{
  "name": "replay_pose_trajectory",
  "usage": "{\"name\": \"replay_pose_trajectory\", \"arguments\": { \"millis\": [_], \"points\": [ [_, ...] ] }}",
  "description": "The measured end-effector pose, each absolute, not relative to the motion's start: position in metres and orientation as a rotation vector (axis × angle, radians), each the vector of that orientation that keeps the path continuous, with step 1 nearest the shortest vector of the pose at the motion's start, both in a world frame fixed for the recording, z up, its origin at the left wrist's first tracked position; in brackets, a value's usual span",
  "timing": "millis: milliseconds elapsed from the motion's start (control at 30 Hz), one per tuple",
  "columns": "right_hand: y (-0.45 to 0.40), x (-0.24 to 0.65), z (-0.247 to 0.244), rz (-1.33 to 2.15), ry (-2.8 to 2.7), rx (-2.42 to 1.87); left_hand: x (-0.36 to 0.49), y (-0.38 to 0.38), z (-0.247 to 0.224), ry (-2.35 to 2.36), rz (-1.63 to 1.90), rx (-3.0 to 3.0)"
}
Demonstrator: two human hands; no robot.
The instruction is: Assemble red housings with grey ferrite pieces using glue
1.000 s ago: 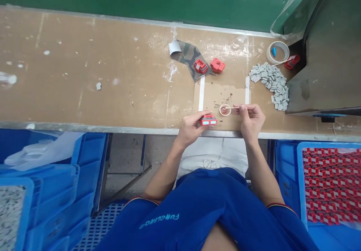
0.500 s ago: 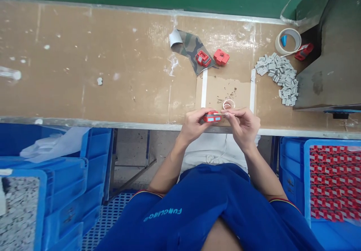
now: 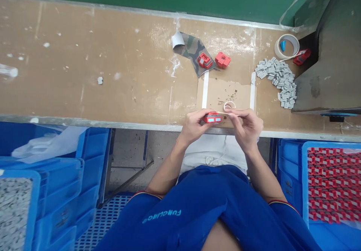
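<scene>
While working at the near edge of the table [image 3: 126,93], between a blue crate [image 3: 35,202] of grey-white bits [image 3: 14,207] at left and another blue crate [image 3: 305,175] of red parts [image 3: 332,186] at right, gripping a red piece [image 3: 213,117] between thumb and fingers of the left hand [image 3: 194,123] at that edge, with two pale panels [image 3: 211,120] facing near. Pinching a thin stick [image 3: 223,113] in the closed fingertips of the right hand [image 3: 246,126], pointing it leftward at the top of the red piece; being unable to tell touching from hovering at the tip. For doing this well, probably steadying the red piece level, holding the left fingertips clear of the tip, touching lightly at a shallow slant, and sparing the pale panels any smear. Just beyond, facing a small round cup [image 3: 229,102] on the cardboard [image 3: 244,93]; best guarding against knocking it. Farther off, facing grey tiles [image 3: 279,77] at right, one red block [image 3: 205,60] on a camouflage strip [image 3: 192,48], another red block [image 3: 222,60] just right of it, and a tape roll [image 3: 277,49] at far right.
</scene>
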State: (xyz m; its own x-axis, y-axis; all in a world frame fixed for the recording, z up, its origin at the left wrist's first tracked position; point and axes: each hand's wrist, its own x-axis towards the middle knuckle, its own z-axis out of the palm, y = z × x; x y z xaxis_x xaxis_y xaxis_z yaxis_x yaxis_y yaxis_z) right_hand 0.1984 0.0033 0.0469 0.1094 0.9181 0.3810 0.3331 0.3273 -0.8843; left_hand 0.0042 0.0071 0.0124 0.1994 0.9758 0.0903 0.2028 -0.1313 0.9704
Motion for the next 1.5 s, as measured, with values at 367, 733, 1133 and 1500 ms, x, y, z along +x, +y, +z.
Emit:
{"name": "replay_pose_trajectory", "arguments": {
  "millis": [367,733,1133,1500],
  "points": [
    [0.030,0.232,0.042,0.490,-1.762,-1.268,-0.002,0.007,0.005,1.115,1.095,1.595],
    [0.163,0.321,0.049,0.286,-2.144,-1.708,-0.005,0.009,0.003,0.995,1.165,1.639],
    [0.142,0.316,0.048,0.176,-2.153,-1.804,-0.006,0.011,0.002,0.896,1.214,1.631],
    [-0.002,0.216,0.096,0.863,-1.849,-1.183,-0.009,0.006,0.000,0.737,1.095,1.271]
  ]
}}
